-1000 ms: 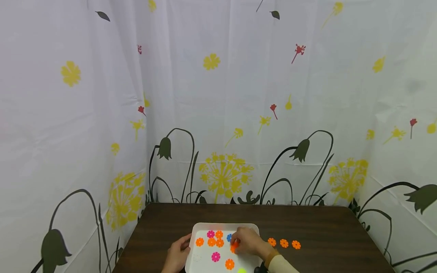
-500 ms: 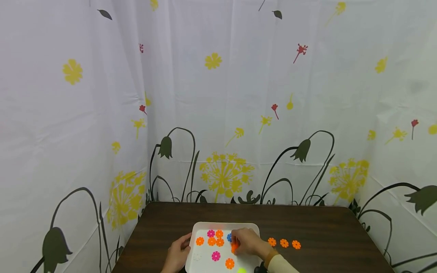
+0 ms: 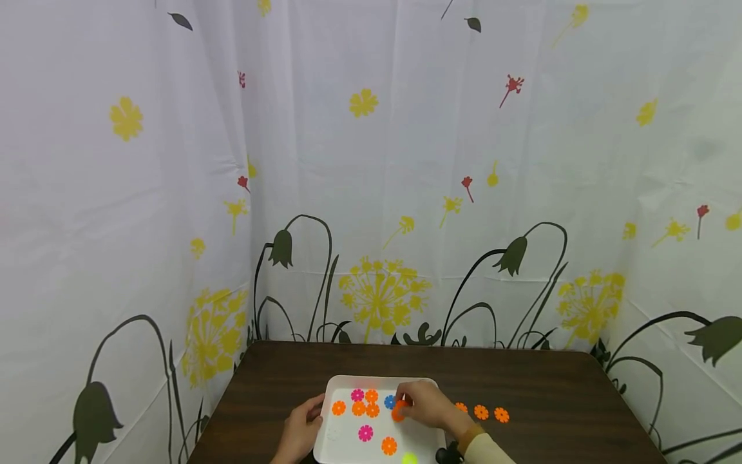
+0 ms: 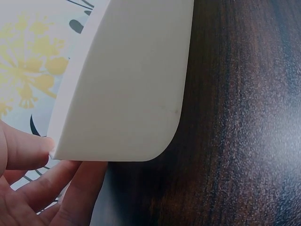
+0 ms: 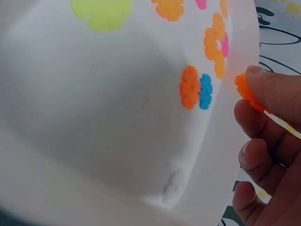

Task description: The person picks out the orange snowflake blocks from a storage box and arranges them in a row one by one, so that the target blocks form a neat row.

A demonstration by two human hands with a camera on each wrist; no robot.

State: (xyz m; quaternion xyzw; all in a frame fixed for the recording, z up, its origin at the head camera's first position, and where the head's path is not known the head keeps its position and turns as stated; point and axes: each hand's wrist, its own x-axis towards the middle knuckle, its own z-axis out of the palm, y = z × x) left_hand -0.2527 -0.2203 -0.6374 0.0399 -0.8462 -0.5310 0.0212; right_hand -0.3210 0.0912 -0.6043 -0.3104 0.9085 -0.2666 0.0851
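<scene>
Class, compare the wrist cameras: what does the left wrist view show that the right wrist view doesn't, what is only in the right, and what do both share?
Only the left: the left hand, its thumb on the rim of the white tray, beside the tray's outer wall.

Only the right: the right hand pinching an orange disc, and the discs inside the tray, including blue and yellow-green.

Both: the tray and the printed curtain.

Hazy glare on tabletop (image 4: 254,117), soft shadows in tray (image 5: 117,117)
</scene>
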